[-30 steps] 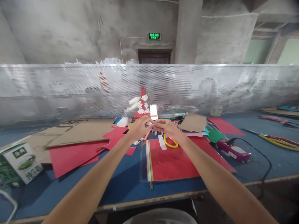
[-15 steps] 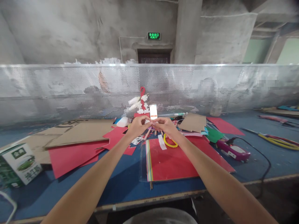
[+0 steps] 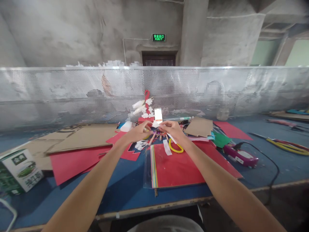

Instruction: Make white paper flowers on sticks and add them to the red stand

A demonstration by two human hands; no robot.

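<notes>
My right hand [image 3: 172, 129] pinches a small folded white paper flower [image 3: 156, 124] at its fingertips, in front of the lit phone [image 3: 158, 115]. A pale strip end shows under that palm, partly hidden by the hand. Just to the left, my left hand [image 3: 139, 132] has its fingers curled but apart, with nothing visible in them. Beneath the hands lie several crayons [image 3: 160, 137], a yellow-handled tool [image 3: 176, 147] and a white paper strip [image 3: 167, 147]. Small white paper pieces [image 3: 140, 145] rest below my left hand.
A red hook-shaped stand with white flowers [image 3: 147, 106] is behind the hands. Red sheets in a clear sleeve [image 3: 181, 167] lie in front. Cardboard [image 3: 84, 137] and a milk carton [image 3: 21, 170] are left; a purple glue gun [image 3: 241, 156] with a cord is right.
My left hand has drawn away to the left from my right hand, its fingers parting. The white flower, earlier mostly covered by both hands, now shows at my right fingertips.
</notes>
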